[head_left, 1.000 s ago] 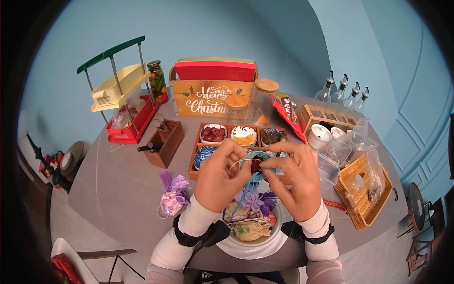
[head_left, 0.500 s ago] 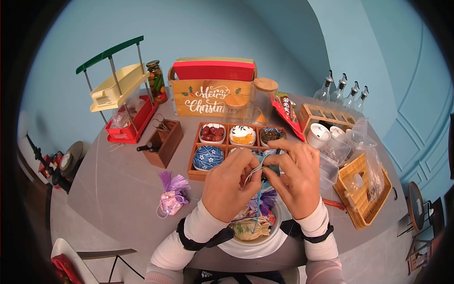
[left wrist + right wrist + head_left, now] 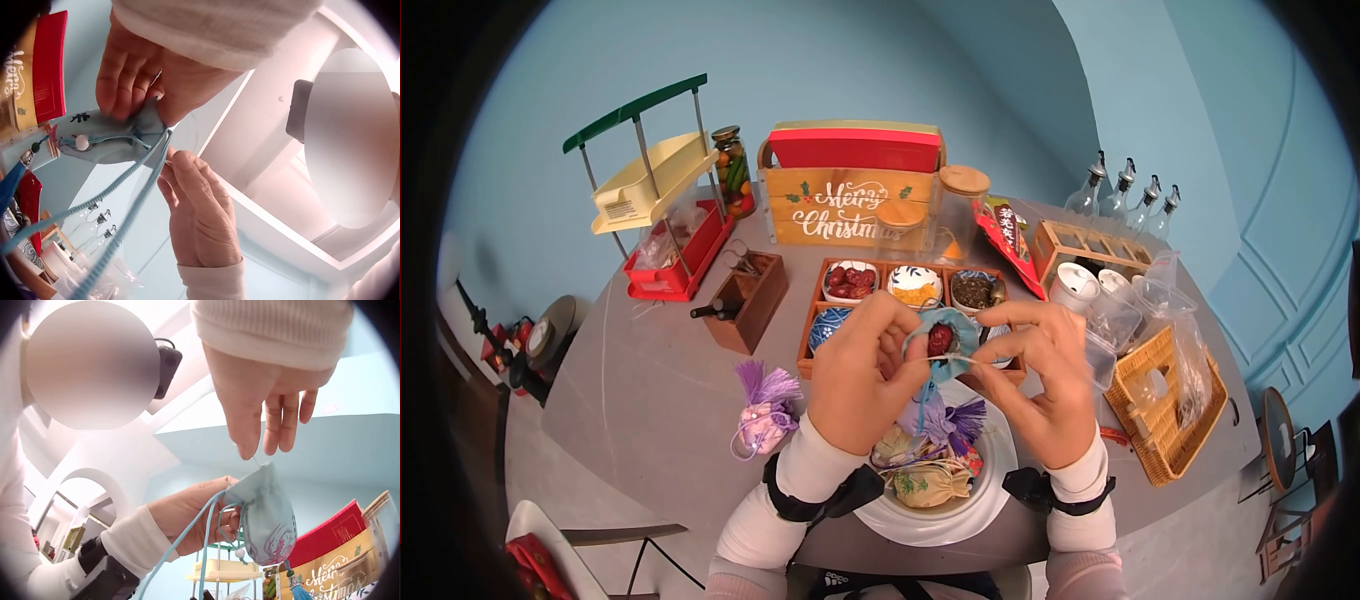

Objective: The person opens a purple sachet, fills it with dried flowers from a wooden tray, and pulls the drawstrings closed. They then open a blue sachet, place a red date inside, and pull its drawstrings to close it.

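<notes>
A light blue drawstring pouch (image 3: pixel 269 519) with a bead, tassel and long blue cords hangs from my left hand (image 3: pixel 860 375), which pinches it by the mouth. In the head view a red date (image 3: pixel 941 340) shows inside the open mouth. My right hand (image 3: pixel 1045 380) is at the pouch's right side, thumb and forefinger pinching a thin pale thread (image 3: pixel 948 357) that runs across the mouth to my left thumb. Below both hands, a white bowl (image 3: pixel 1000 465) holds several small pouches, among them a beige pouch (image 3: pixel 932 487).
Behind the hands is a divided wooden tray (image 3: pixel 805 350) with small dishes of dates and other dried ingredients. A pink pouch (image 3: pixel 765 425) lies to the left, near a wooden box (image 3: pixel 750 325). To the right are a wicker basket (image 3: pixel 1140 440) and plastic containers (image 3: pixel 1100 355).
The pouch mouth has turned toward the head camera, baring the date. My hands came close together half a second ago and have spread apart again, with the pale thread stretched between them.
</notes>
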Motion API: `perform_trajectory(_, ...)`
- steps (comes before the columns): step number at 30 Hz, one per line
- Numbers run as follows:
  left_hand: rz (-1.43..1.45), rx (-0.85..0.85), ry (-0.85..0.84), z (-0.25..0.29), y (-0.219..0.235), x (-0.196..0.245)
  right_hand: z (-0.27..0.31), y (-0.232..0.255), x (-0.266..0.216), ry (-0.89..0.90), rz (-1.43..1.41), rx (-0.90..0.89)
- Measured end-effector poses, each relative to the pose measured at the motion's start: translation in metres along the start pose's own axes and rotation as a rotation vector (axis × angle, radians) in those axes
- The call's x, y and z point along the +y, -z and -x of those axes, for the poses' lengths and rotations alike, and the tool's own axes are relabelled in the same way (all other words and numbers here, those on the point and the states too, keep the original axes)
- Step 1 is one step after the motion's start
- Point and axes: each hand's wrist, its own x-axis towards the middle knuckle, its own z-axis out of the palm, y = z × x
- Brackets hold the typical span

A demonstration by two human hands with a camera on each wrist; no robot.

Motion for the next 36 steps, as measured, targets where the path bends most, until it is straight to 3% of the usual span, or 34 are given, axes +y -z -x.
perform_trajectory(3,-0.025,0.023,0.048,-0.003,0.005,-0.003,-0.002,0.008,-0.005,0.001,-0.102,-0.086)
perform_trajectory(7,-0.007,0.082,0.021,-0.005,0.011,-0.004,-0.004,0.014,-0.006,0.151,-0.133,-0.297)
perform_trajectory(10,-0.005,0.126,-0.03,-0.005,0.012,-0.007,-0.003,0.02,-0.006,0.15,-0.372,-0.461)
perform_trajectory(14,-0.003,0.113,-0.096,-0.003,0.007,-0.002,0.001,0.02,-0.003,0.075,-0.435,-0.331)
perform_trajectory(16,-0.027,0.11,-0.199,-0.002,0.004,0.0,0.0,0.017,-0.008,0.005,-0.142,-0.28)
perform_trajectory(22,-0.097,0.074,-0.348,-0.001,0.001,0.004,0.001,-0.003,-0.011,0.083,0.066,-0.152)
perform_trajectory(26,-0.079,0.103,-0.288,0.0,0.002,0.004,0.002,-0.006,-0.005,0.132,0.036,-0.15)
perform_trajectory(28,-0.044,0.09,-0.159,-0.001,0.006,0.003,0.002,-0.004,-0.004,0.168,0.053,-0.209)
perform_trajectory(36,0.034,0.117,-0.089,-0.005,0.007,-0.007,-0.002,0.006,-0.001,0.174,-0.173,-0.338)
